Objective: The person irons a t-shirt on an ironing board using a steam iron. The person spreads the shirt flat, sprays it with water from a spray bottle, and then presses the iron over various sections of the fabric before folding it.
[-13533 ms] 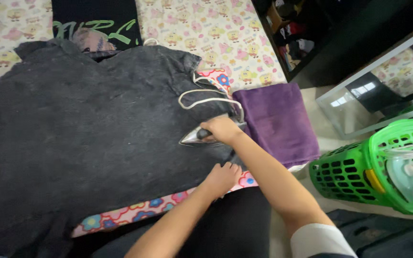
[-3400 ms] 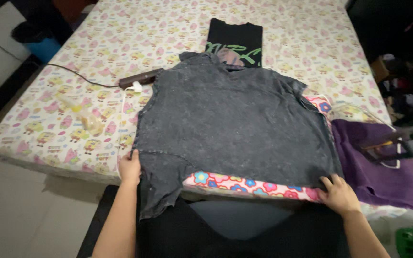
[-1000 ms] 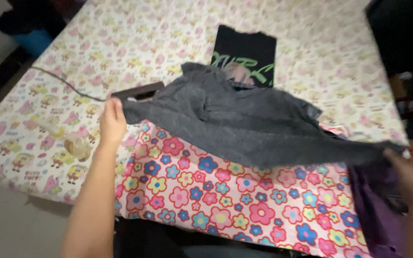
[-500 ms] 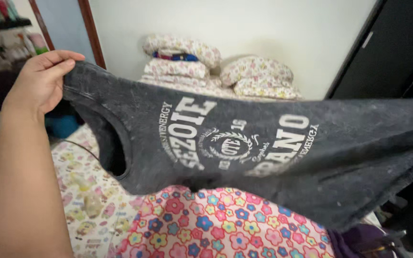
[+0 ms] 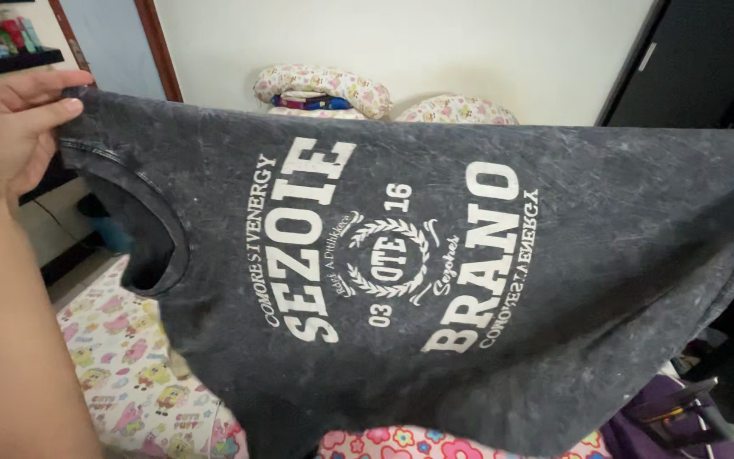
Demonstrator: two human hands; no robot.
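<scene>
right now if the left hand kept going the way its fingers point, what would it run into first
The left hand points rightward along the top edge of the dark grey washed cotton t-shirt it holds by the shoulder. Going on, it would likely slide along that fabric; the stacked floral pillows look farther back, though depth is unclear.

One hand was visible, the left hand (image 5: 6,127), located at the upper left of the frame. It was bare: no glove, ring, or watch was seen. The thumbnail was short and unpainted. The forearm ran down the left edge of the frame to the lower left corner and was likewise bare, with no sleeve within view.
</scene>
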